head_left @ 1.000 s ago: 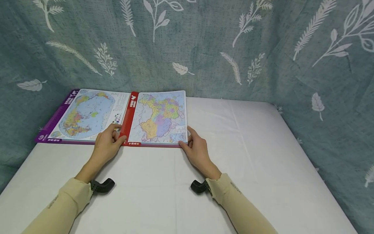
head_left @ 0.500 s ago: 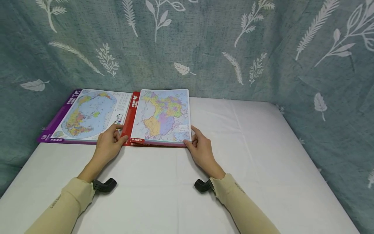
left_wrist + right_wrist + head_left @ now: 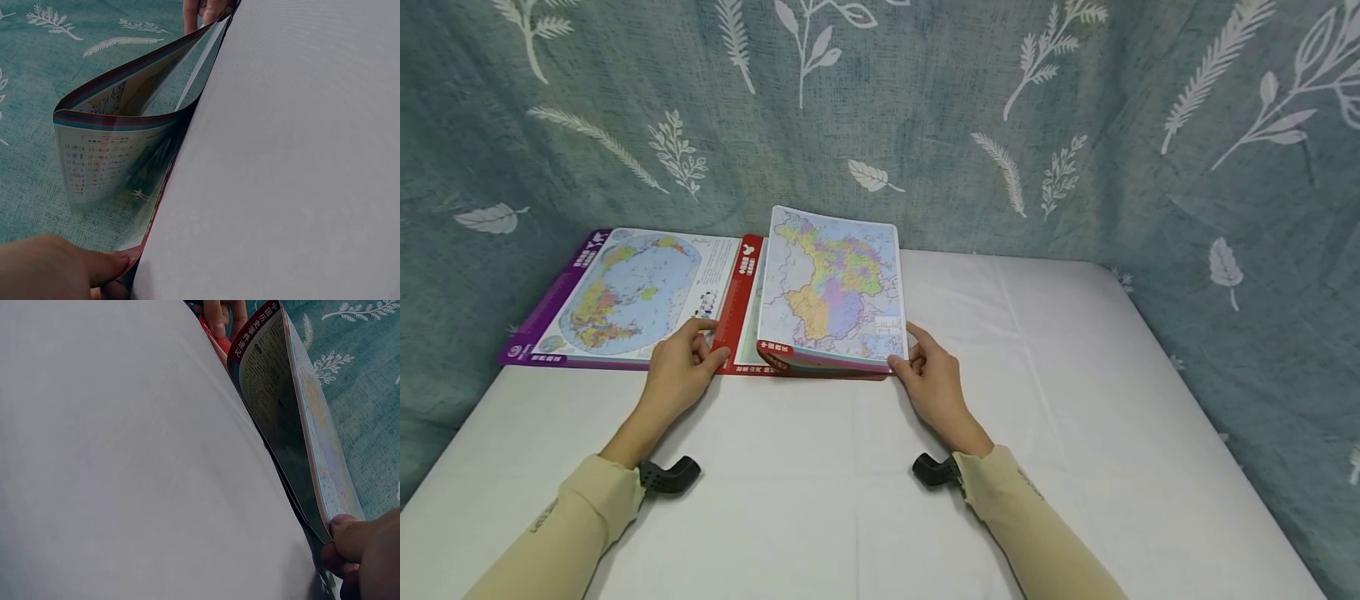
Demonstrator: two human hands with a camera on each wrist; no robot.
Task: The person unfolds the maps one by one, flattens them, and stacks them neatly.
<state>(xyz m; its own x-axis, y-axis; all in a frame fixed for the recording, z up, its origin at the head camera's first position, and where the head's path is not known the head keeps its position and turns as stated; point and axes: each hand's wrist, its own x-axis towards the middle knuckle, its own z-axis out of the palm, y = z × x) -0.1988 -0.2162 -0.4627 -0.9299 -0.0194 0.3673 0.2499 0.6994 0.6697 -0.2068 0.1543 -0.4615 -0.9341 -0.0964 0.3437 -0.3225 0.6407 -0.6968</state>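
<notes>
A red-edged map sheet (image 3: pixel 838 292) bows up on the right, its left edge lifted and slid away from the red strip (image 3: pixel 736 300) of the sheet below. My right hand (image 3: pixel 934 379) pinches its lower right corner between thumb and fingers. At the lower left corner of that red strip, my left hand (image 3: pixel 681 362) pinches the border. In the left wrist view a curled flap (image 3: pixel 106 150) with a printed table stands between the hands. A dark underside (image 3: pixel 269 381) with printed text shows in the right wrist view. To the left lies a purple-edged world map (image 3: pixel 632 292), partly behind my left hand.
A white-covered table (image 3: pixel 1037 400) carries the maps, which lie near its back edge. Behind it hangs a green curtain (image 3: pixel 925 125) with white leaf prints. A black wrist camera mount (image 3: pixel 670 477) sits at each cuff.
My right hand has moved right with the map corner. The top sheet's left edge has slid right and risen, uncovering part of the sheet below. The left hand has stayed at the red strip.
</notes>
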